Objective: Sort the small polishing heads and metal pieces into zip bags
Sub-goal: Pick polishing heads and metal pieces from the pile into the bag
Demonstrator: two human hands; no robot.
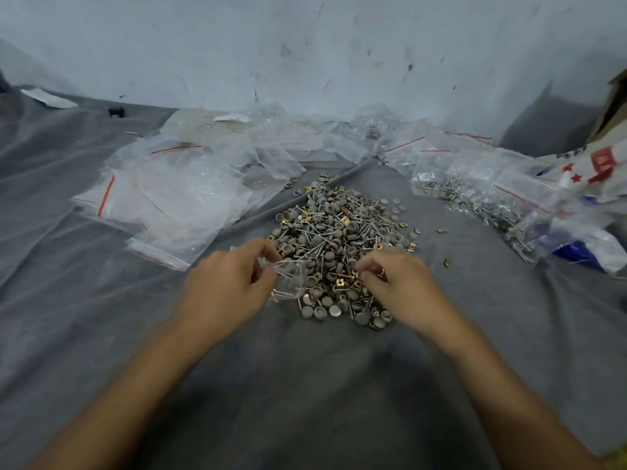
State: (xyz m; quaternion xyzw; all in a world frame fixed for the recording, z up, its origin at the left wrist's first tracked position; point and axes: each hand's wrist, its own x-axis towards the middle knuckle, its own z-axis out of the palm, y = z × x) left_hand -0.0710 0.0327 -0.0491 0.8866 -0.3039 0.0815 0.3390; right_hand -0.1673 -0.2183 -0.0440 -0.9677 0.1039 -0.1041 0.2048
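A: where's the pile?
B: mid wrinkled grey cloth. Round grey caps, thin pins, brassy clips. Left hand pinches a crinkly clear zip bag, right hand curls into pile, grip unclear.

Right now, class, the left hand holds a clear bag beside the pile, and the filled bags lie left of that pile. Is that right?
Not quite. The head view shows the filled bags to the right of the pile; the left hand does hold a clear bag.

A scuffed white wall rises behind wrinkled grey cloth
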